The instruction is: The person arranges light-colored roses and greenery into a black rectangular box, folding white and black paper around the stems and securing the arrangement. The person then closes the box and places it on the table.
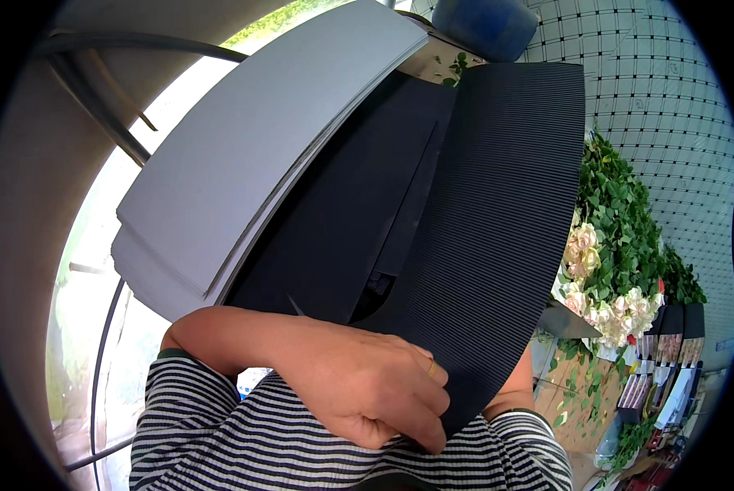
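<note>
A black corrugated sheet [498,204], ribbed across its face, curves up in front of me. My left hand [383,389], with a ring on one finger, is closed on its near lower corner. The sheet hides my right hand; only the right forearm [516,385] shows beside its right edge. Out from behind that edge, close to the forearm, juts a pointed metal blade [570,319], its handle hidden. Flat black sheets [326,213] lie left of the raised one, with a dark gap near my left wrist.
A thick stack of white sheets [260,123] lies at left. Green leafy stems [621,196] and pale pink roses [584,245] stand at right, near dark-and-pink boxes [670,335]. Loose leaves lie on a tan surface [575,393]. A blue barrel [485,24] stands at the back.
</note>
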The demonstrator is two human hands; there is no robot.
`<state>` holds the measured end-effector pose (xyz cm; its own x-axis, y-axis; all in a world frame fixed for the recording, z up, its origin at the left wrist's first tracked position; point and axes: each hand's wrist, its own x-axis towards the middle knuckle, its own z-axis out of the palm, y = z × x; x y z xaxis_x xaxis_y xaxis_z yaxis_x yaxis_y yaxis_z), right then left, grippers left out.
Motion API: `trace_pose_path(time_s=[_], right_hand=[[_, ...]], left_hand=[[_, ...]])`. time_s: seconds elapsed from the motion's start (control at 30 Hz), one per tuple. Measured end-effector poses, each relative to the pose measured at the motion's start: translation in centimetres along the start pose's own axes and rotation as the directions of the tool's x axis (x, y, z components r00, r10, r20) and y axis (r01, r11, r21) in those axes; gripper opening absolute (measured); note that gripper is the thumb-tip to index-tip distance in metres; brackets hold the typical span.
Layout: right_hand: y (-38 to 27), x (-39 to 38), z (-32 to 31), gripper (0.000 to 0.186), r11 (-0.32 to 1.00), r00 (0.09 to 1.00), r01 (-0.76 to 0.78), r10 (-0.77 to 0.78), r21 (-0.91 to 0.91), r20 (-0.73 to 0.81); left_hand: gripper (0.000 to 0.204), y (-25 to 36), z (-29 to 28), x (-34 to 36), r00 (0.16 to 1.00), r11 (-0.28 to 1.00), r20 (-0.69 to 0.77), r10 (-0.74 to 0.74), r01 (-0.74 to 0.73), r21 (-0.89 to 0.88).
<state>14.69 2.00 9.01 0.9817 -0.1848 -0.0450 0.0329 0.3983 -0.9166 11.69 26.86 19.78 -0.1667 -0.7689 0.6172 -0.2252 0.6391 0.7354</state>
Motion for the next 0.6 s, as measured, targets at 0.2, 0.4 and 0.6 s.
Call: trace_pose_path(time_s=[0.2,0.4,0.6], right_hand=[[-3.1,4.0,2.1,0.101,0.915,0.940,-0.114,-0.027,0.387,0.339],[2.0,4.7,1.9,0.095,0.898,0.997,-0.055,0.028,-0.437,-0.070],[7.8,3.2,2.1,0.073,0.875,0.999,-0.039,0.021,-0.483,-0.043]], left_hand=[[0.032,4.1,1.5,-4.8,0.835,0.671,-0.063,-0.547,0.482,0.563],[0.024,-0.3,2.2,-9.1,0.681,0.448,-0.182,-0.709,0.635,0.630],[0.027,1.4,5.0,-12.5,0.702,0.508,-0.255,-0.666,0.676,0.534]])
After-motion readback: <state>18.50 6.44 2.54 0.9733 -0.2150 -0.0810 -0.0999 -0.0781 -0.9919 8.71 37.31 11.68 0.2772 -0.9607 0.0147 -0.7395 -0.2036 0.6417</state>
